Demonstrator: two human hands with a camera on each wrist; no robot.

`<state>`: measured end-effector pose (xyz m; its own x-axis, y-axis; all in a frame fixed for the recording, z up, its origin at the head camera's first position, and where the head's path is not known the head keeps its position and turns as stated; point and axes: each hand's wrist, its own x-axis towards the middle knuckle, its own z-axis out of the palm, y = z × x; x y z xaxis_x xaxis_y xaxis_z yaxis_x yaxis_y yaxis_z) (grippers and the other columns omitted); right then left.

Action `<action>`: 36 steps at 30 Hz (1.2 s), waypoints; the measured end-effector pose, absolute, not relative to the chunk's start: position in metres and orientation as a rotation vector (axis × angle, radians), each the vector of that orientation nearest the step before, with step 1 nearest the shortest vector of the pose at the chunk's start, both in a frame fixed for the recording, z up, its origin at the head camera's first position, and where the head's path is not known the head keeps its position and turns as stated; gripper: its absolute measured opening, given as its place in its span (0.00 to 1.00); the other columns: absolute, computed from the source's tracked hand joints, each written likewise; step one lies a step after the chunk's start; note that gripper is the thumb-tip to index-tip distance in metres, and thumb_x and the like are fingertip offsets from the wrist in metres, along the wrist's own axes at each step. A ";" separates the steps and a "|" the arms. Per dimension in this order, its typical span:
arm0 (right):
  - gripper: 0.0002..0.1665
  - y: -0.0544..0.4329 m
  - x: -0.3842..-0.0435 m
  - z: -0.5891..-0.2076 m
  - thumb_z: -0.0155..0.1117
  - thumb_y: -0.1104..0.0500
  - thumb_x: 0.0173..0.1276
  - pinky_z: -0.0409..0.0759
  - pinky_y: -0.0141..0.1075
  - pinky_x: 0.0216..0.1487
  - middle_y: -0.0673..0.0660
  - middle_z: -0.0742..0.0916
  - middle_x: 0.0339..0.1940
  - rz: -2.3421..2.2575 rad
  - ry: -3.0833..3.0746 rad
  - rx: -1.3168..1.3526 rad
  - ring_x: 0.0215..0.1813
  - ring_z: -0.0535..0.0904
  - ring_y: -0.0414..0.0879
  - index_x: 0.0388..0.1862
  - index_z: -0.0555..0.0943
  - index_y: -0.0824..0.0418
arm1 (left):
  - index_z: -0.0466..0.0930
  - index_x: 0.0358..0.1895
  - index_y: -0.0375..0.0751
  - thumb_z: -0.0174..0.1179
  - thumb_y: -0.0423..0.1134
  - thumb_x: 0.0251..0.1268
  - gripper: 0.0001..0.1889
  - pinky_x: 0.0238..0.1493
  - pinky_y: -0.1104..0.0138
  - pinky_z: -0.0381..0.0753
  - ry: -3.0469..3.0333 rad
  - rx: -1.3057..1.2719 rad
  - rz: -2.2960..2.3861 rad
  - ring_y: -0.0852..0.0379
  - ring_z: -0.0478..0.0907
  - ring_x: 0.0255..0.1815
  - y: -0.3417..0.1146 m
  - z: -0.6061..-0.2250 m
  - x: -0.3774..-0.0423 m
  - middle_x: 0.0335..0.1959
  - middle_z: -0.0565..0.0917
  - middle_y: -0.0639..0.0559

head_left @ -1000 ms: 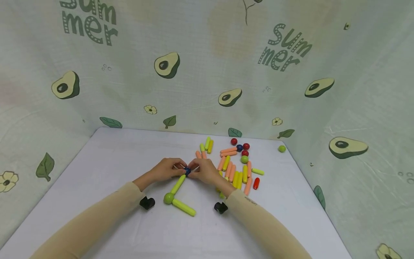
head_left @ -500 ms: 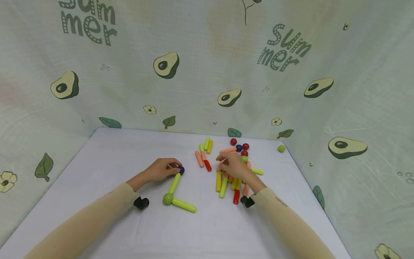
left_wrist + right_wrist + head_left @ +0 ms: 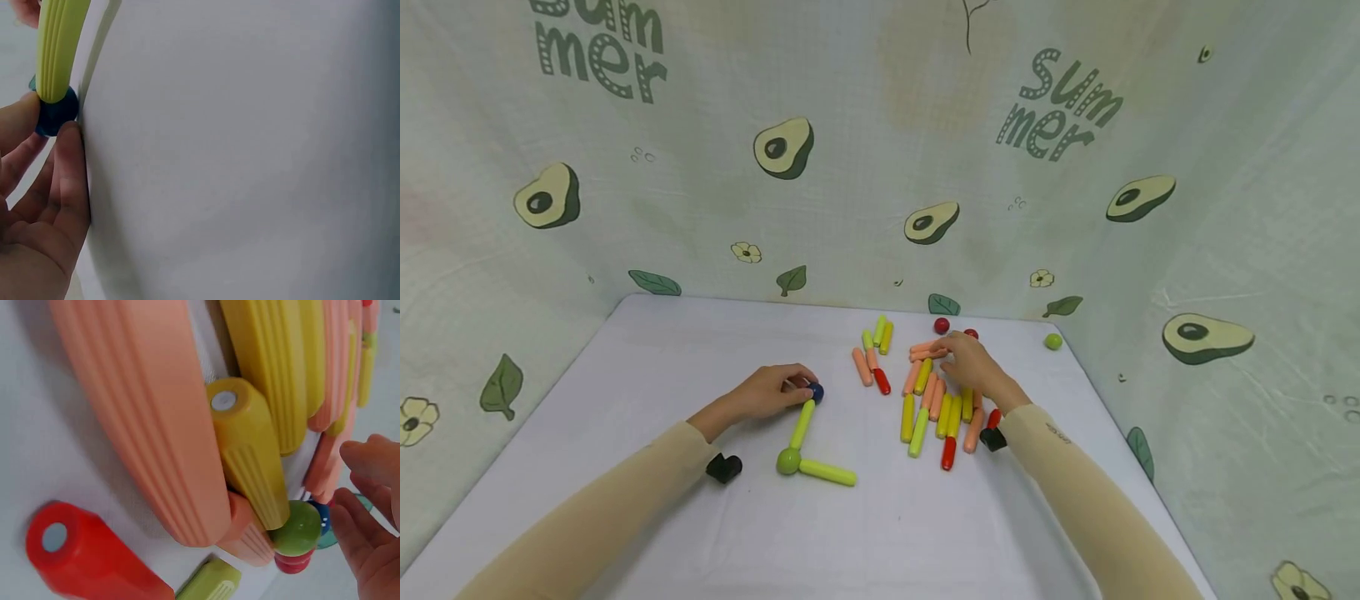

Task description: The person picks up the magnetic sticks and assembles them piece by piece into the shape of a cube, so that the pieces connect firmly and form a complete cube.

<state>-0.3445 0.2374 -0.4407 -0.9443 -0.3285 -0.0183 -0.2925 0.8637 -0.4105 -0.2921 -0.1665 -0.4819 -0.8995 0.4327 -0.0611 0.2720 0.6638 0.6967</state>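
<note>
My left hand (image 3: 769, 392) pinches a blue ball (image 3: 816, 392) between thumb and fingers. A yellow-green stick (image 3: 59, 50) meets that ball (image 3: 59, 112) at one end; its other end meets a green ball (image 3: 788, 461), from which a second yellow-green stick (image 3: 827, 472) points right, so they form a bent corner on the table. Over the far part of the stick pile is my right hand (image 3: 973, 365), thumb and fingers apart with nothing seen between them. In the right wrist view, its fingers are near a green ball (image 3: 299, 530), a blue ball (image 3: 323, 515) and a red ball (image 3: 294, 562).
Several orange, yellow and red sticks (image 3: 949, 454) lie loosely grouped at the right. A smaller group with an orange stick (image 3: 862, 367) lies further left. One green ball (image 3: 1053, 342) sits near the table's (image 3: 700, 333) back right corner. A printed cloth (image 3: 850, 208) hangs behind.
My right hand has left the blue ball and moved right, then further back over the pile. My left hand keeps hold of the ball, shifted slightly left; the joined stick has swung a little with it.
</note>
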 end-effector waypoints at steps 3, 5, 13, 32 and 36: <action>0.21 0.236 -0.352 -0.446 0.64 0.68 0.78 0.78 0.54 0.71 0.63 0.79 0.71 -0.575 2.931 -0.495 0.69 0.75 0.59 0.67 0.84 0.59 | 0.83 0.62 0.52 0.63 0.50 0.80 0.16 0.56 0.55 0.83 2.657 0.579 1.050 0.56 0.82 0.51 -0.167 -0.483 -0.293 0.55 0.86 0.51; 0.22 0.234 -0.356 -0.449 0.62 0.69 0.78 0.77 0.54 0.72 0.63 0.78 0.72 -0.545 2.924 -0.495 0.71 0.74 0.58 0.68 0.83 0.60 | 0.83 0.63 0.53 0.62 0.50 0.80 0.16 0.58 0.54 0.82 2.653 0.576 1.051 0.56 0.81 0.51 -0.167 -0.484 -0.293 0.56 0.86 0.52; 0.20 0.227 -0.360 -0.454 0.67 0.63 0.78 0.78 0.52 0.71 0.65 0.82 0.66 -0.439 3.005 -0.544 0.66 0.77 0.58 0.67 0.85 0.61 | 0.82 0.63 0.54 0.62 0.51 0.80 0.16 0.59 0.55 0.82 2.639 0.544 1.070 0.56 0.82 0.52 -0.168 -0.488 -0.293 0.57 0.85 0.52; 0.14 0.215 -0.342 -0.425 0.69 0.62 0.77 0.84 0.48 0.62 0.58 0.88 0.50 -0.518 3.044 -0.503 0.50 0.81 0.54 0.59 0.86 0.61 | 0.82 0.63 0.57 0.62 0.51 0.80 0.15 0.59 0.55 0.81 2.632 0.514 1.043 0.56 0.80 0.51 -0.168 -0.487 -0.295 0.57 0.84 0.54; 0.14 0.201 -0.329 -0.418 0.71 0.63 0.75 0.85 0.45 0.57 0.56 0.88 0.48 -0.627 3.014 -0.617 0.47 0.81 0.51 0.57 0.87 0.60 | 0.82 0.62 0.57 0.62 0.52 0.80 0.15 0.59 0.55 0.81 2.626 0.523 1.046 0.57 0.80 0.51 -0.169 -0.489 -0.297 0.58 0.84 0.54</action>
<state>-0.3289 0.2011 -0.4185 -0.9227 -0.3778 0.0763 -0.3769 0.8430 -0.3837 -0.2966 -0.1693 -0.4887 -0.8998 0.4221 -0.1107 0.2303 0.6750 0.7010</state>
